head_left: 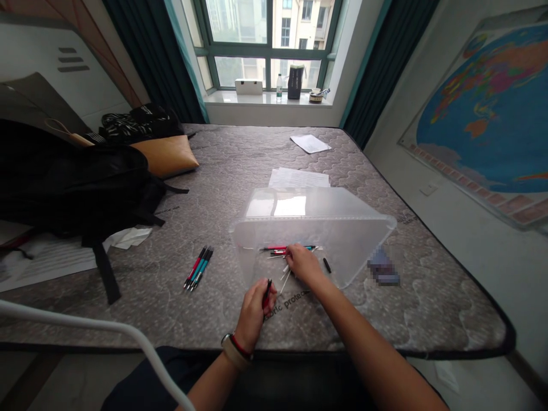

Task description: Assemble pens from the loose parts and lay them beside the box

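Note:
My left hand (pixel 256 306) is closed around a red and black pen (pixel 267 293), just in front of a clear plastic bin (pixel 363 237). That bin lies on its side, its opening towards me. Inside it, my right hand (pixel 303 263) bends its fingers down over several pens (pixel 276 249), red, black and teal; what its fingertips grip is hidden. Thin white sticks (pixel 285 281), perhaps cotton swabs, lie loose between my hands. A short black piece like a pen cap (pixel 327 265) rests right of my right hand. Left of the bin, several pens (pixel 198 268) lie side by side.
The mattress (pixel 226 160) carries a black backpack (pixel 72 188) and tan pouch (pixel 166 155) at left. Paper sheets (pixel 299 177) lie behind the bin. A blurred item (pixel 383 267) sits right of it. A white curved tube (pixel 107 326) crosses the lower left.

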A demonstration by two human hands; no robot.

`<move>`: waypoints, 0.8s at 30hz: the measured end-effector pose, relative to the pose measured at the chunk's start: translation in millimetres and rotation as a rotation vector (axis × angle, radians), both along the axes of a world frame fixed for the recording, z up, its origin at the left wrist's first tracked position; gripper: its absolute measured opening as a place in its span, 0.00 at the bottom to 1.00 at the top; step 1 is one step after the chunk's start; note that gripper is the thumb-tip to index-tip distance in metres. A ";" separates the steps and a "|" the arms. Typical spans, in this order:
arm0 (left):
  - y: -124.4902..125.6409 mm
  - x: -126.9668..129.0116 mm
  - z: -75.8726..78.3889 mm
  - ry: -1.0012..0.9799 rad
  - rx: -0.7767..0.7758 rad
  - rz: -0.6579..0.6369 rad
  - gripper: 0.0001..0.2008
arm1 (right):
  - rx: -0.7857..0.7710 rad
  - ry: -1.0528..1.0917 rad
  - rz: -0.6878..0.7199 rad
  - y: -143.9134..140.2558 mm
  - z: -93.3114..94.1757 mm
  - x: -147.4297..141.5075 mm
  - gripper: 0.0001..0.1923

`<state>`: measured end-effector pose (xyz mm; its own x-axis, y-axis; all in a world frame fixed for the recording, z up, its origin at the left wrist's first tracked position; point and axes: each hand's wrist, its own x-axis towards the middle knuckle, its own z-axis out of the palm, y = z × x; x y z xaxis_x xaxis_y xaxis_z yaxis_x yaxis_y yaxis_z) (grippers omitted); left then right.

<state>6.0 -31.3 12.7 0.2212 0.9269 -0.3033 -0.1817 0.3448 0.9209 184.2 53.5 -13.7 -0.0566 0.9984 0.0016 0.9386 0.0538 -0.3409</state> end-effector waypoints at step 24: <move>8.1 0.2 -14.3 0.350 0.247 -0.008 0.13 | 0.038 0.590 0.117 -38.7 19.7 9.9 0.06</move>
